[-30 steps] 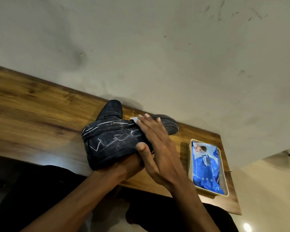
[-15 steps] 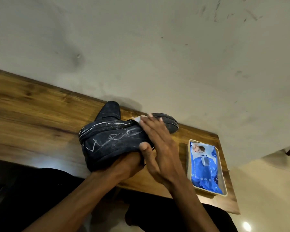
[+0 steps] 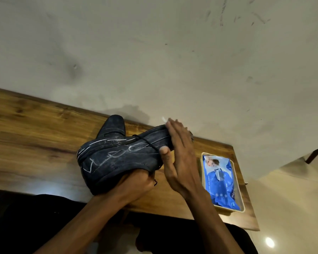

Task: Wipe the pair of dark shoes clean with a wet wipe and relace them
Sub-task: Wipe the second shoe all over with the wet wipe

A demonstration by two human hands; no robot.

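My left hand (image 3: 134, 186) grips a dark shoe (image 3: 117, 160) from underneath, near the heel end of the sole, and holds it above the wooden table (image 3: 35, 134). The shoe's side carries white scuff lines, and a loose black lace (image 3: 147, 142) crosses its upper. My right hand (image 3: 180, 158) lies with straight fingers over the toe, pressing a white wet wipe (image 3: 163, 119) against it; only a corner of the wipe shows past the fingertips. The thumb rests on the shoe's side. A second dark shoe (image 3: 112, 125) stands behind, partly hidden.
A blue pack of wet wipes (image 3: 220, 180) lies in a shallow cream tray (image 3: 243, 209) at the table's right end. A stained pale wall rises directly behind the table. My dark-clothed legs are under the front edge.
My right hand has slid with the wipe along the shoe from its middle to the toe. The held shoe's toe now points higher and further right.
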